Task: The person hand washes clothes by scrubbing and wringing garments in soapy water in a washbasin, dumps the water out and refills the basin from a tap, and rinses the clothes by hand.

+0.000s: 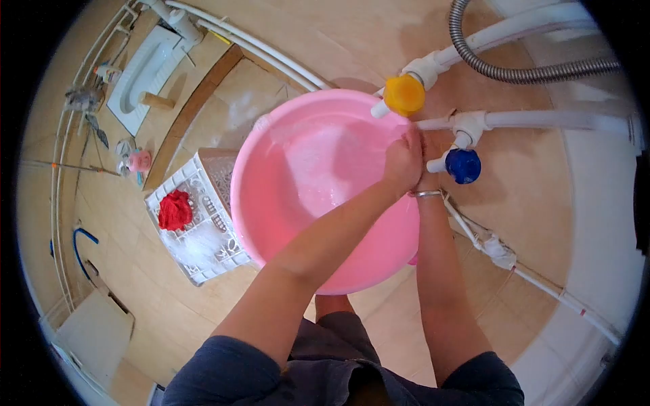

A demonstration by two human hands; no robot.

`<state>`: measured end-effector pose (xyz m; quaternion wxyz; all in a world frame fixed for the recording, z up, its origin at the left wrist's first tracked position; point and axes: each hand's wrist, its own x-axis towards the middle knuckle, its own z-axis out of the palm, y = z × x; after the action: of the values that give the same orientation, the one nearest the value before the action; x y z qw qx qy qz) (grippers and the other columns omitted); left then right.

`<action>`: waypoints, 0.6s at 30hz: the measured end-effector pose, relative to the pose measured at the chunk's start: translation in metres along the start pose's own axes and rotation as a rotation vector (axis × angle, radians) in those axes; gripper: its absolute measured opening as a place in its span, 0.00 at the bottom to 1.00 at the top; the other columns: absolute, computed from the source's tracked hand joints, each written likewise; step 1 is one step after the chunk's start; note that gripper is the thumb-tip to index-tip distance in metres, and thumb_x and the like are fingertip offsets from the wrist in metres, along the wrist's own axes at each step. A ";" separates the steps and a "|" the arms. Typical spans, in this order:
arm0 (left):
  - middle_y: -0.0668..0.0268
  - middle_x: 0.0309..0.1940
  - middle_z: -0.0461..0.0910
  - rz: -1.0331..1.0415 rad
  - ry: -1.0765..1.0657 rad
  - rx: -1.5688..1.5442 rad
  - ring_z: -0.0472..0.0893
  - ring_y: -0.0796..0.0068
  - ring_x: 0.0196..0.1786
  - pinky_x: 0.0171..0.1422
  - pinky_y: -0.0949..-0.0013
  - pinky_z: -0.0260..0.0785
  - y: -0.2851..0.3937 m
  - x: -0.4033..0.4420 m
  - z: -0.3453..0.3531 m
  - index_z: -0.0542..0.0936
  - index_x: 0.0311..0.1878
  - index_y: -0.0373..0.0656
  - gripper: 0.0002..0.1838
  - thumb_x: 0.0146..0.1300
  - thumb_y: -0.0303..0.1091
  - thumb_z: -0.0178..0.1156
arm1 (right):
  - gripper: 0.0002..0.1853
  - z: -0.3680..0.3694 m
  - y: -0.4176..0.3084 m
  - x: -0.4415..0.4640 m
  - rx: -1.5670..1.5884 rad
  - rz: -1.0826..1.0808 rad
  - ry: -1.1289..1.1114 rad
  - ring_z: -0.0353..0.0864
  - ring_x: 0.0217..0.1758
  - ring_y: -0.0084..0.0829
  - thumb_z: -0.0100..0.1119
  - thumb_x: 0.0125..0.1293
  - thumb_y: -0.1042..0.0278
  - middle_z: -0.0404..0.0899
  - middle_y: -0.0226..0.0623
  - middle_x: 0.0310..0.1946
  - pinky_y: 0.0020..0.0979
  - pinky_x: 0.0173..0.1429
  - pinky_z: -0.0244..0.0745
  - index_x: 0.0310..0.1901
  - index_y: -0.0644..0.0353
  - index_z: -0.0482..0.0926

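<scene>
Looking down on one large, round pink basin [264, 183], standing low in the middle. Reaching over its right side with two bare hands. Curling the left hand [401, 166] closely over the right hand [428, 181], overlapping at the basin's right rim; hiding most of the right hand, so not being able to tell its width, or any held thing in either. Wearing one silvery bracelet [426, 194] on the right wrist. Showing white glints and pale patches on the basin's bottom.

Counting two tap handles by the rim: one yellow handle [405, 95] above the hands, one blue handle [464, 166] to their right. Counting one ribbed metal hose [528, 73] at upper right. Seeing one white lattice stool [196, 183] at the basin's left, bearing one bunched red cloth [175, 210] and one white foam-like patch [198, 245]; farther up, one squat toilet [132, 95].

Crowding hands and handles together at the right rim; leaving wide room inside the basin, from the hands to the left rim. Overlapping the stool's edge with that left rim, without showing clearly any contact. Stretching tiled floor [135, 271] openly leftward from the stool.
</scene>
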<state>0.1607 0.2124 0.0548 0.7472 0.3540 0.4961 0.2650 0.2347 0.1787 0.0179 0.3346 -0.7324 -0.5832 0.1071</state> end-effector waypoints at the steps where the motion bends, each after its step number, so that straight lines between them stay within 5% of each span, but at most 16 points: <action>1: 0.57 0.28 0.75 0.056 -0.049 0.173 0.73 0.63 0.29 0.38 0.63 0.64 0.006 -0.001 0.001 0.74 0.32 0.34 0.26 0.59 0.50 0.37 | 0.10 0.001 0.006 -0.006 0.006 0.039 0.081 0.69 0.36 0.30 0.46 0.58 0.64 0.71 0.37 0.32 0.29 0.40 0.65 0.37 0.61 0.68; 2: 0.57 0.27 0.76 0.110 -0.098 0.347 0.73 0.62 0.28 0.37 0.63 0.64 0.009 -0.002 0.002 0.74 0.31 0.32 0.27 0.59 0.50 0.38 | 0.10 -0.003 0.003 -0.006 0.006 0.029 0.066 0.69 0.36 0.30 0.46 0.58 0.64 0.71 0.37 0.32 0.29 0.40 0.65 0.37 0.61 0.68; 5: 0.61 0.18 0.73 0.101 0.069 0.242 0.69 0.67 0.21 0.27 0.65 0.62 0.003 0.008 0.016 0.73 0.26 0.36 0.24 0.59 0.49 0.39 | 0.18 -0.017 -0.024 0.007 1.578 0.962 -0.091 0.70 0.28 0.30 0.43 0.57 0.49 0.70 0.36 0.27 0.31 0.33 0.68 0.36 0.56 0.67; 6: 0.61 0.18 0.73 0.100 0.080 0.230 0.69 0.67 0.21 0.27 0.65 0.62 0.001 0.012 0.019 0.73 0.26 0.36 0.24 0.59 0.49 0.39 | 0.18 -0.015 -0.029 0.006 1.570 0.963 -0.107 0.70 0.28 0.30 0.43 0.57 0.49 0.70 0.36 0.27 0.31 0.33 0.68 0.36 0.56 0.67; 8: 0.65 0.12 0.67 -0.025 -0.014 -0.560 0.65 0.74 0.16 0.19 0.71 0.56 -0.003 0.024 0.026 0.68 0.18 0.42 0.22 0.59 0.49 0.42 | 0.23 -0.010 -0.039 0.000 1.680 1.006 0.097 0.69 0.21 0.30 0.41 0.56 0.42 0.69 0.35 0.24 0.30 0.25 0.68 0.36 0.56 0.66; 12: 0.70 0.09 0.61 0.008 -0.056 -0.970 0.61 0.78 0.13 0.17 0.76 0.51 -0.018 0.045 0.032 0.64 0.15 0.46 0.19 0.57 0.45 0.46 | 0.27 -0.003 -0.048 -0.027 2.007 0.986 -0.152 0.71 0.26 0.31 0.35 0.58 0.40 0.71 0.36 0.26 0.31 0.28 0.68 0.38 0.60 0.68; 14: 0.67 0.11 0.64 0.129 0.070 -0.484 0.66 0.75 0.15 0.17 0.73 0.56 -0.027 0.049 0.029 0.65 0.17 0.44 0.16 0.57 0.42 0.48 | 0.28 -0.003 -0.063 -0.034 1.506 1.094 0.114 0.71 0.23 0.34 0.33 0.58 0.40 0.71 0.39 0.22 0.28 0.27 0.69 0.34 0.63 0.68; 15: 0.67 0.11 0.64 0.129 0.069 -0.484 0.66 0.75 0.15 0.17 0.73 0.56 -0.030 0.050 0.027 0.65 0.17 0.44 0.16 0.57 0.42 0.48 | 0.28 -0.005 -0.064 -0.035 1.506 1.094 0.114 0.71 0.23 0.34 0.33 0.58 0.40 0.71 0.39 0.22 0.28 0.27 0.69 0.34 0.63 0.68; 17: 0.61 0.15 0.70 0.612 0.255 0.245 0.71 0.68 0.18 0.21 0.67 0.63 -0.033 0.048 0.021 0.68 0.21 0.42 0.11 0.54 0.36 0.50 | 0.28 -0.008 -0.065 -0.035 1.357 1.207 0.048 0.73 0.29 0.33 0.32 0.60 0.43 0.72 0.41 0.26 0.29 0.32 0.70 0.36 0.66 0.68; 18: 0.61 0.15 0.70 0.610 0.261 0.246 0.71 0.68 0.18 0.21 0.67 0.63 -0.033 0.046 0.019 0.68 0.21 0.42 0.11 0.54 0.36 0.50 | 0.28 -0.009 -0.064 -0.032 1.358 1.210 0.040 0.73 0.29 0.33 0.32 0.60 0.43 0.72 0.41 0.26 0.29 0.32 0.70 0.36 0.66 0.68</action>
<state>0.1962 0.2211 0.0079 0.5154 0.5365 0.4871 0.4574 0.1797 0.1516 0.0568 0.5910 -0.5607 0.0951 0.5721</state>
